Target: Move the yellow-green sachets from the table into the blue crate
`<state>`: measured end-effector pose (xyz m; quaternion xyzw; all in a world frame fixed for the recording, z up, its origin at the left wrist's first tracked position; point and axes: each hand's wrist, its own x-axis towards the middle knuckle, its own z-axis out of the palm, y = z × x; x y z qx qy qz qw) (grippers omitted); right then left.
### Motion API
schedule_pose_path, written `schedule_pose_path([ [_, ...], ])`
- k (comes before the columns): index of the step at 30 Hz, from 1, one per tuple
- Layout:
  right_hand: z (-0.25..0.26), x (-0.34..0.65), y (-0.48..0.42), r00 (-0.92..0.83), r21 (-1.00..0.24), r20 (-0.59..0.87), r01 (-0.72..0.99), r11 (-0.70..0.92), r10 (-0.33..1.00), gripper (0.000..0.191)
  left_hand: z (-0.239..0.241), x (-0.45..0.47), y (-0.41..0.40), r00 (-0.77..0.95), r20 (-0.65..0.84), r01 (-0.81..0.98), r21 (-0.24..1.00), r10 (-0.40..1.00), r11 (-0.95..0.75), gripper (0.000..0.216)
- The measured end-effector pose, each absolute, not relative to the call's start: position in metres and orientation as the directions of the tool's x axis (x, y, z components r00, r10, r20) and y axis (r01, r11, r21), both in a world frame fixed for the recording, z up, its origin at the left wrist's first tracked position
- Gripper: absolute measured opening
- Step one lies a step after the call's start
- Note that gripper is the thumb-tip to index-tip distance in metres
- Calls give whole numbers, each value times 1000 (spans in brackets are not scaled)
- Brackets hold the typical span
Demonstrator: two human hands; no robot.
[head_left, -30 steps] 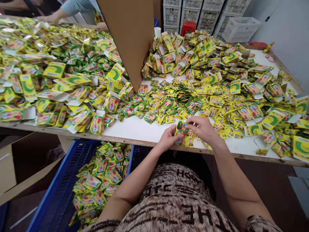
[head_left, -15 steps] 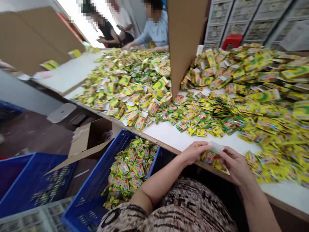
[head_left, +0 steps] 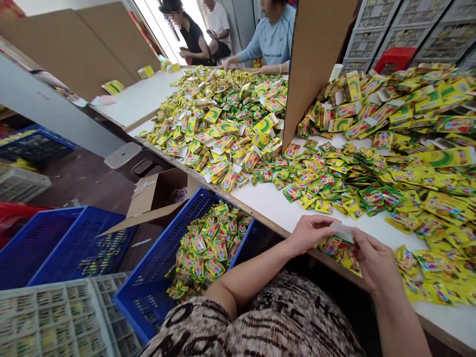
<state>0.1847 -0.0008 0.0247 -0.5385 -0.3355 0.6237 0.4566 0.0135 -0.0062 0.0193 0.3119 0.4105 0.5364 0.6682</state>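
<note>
Lower right: my left hand (head_left: 309,235) and right hand (head_left: 376,259) pinch carton (head_left: 336,243), tips nearly closed; likely light, crushable; hold edges.

Upright cardboard divider (head_left: 322,54), white cup (head_left: 335,72) just right of it. Red stool (head_left: 394,59) by stacked pale crates (head_left: 366,44). Tall cardboard panel (head_left: 67,49) upper left. Three people at back: light-blue top (head_left: 277,42), black top (head_left: 193,42), white top (head_left: 219,22). Left side, on floor (head_left: 82,181): open cardboard box (head_left: 143,201), grey stool (head_left: 122,155) near it, blue crates (head_left: 55,233), white strip (head_left: 141,242). Pale lattice crate (head_left: 55,317) bottom left.
</note>
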Motion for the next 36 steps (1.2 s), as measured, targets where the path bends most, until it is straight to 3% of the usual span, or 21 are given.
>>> schedule_pose_path([
  [4, 28, 187, 3, -55, -945, -311, -89, -315, 949, 31, 14, 15, -6, 2, -103, -270, 958, 995, 100, 41],
  [10, 21, 189, 0, -2, -986, -159, 59, -159, 987, 32, 10, 20, -1, 7, -83, -214, 973, 997, 82, 43],
  [15, 15, 189, -3, -68, -985, -22, 172, -10, 997, 25, 11, 14, 5, 17, 38, -84, 996, 999, -36, 37],
  [21, 18, 177, -14, -41, -900, 308, 312, 305, 950, 9, 6, -1, -2, 129, 219, 54, 972, 967, -227, 29],
  [25, 12, 173, -21, -31, -809, 456, 403, 428, 890, 15, -1, -8, -4, 240, 189, 42, 978, 952, -205, 26],
  [28, 7, 175, -28, -6, -823, 428, 411, 393, 904, 18, -4, -6, -7, 255, 91, 88, 989, 963, -117, 36],
  [32, 2, 176, -33, 77, -933, 225, 303, 192, 971, 33, -4, -3, -8, 296, -14, 50, 999, 955, 0, 56],
  [36, 8, 181, -32, 59, -979, 103, 182, 91, 993, 21, -3, -6, -8, 328, -29, 28, 999, 944, 21, 58],
])
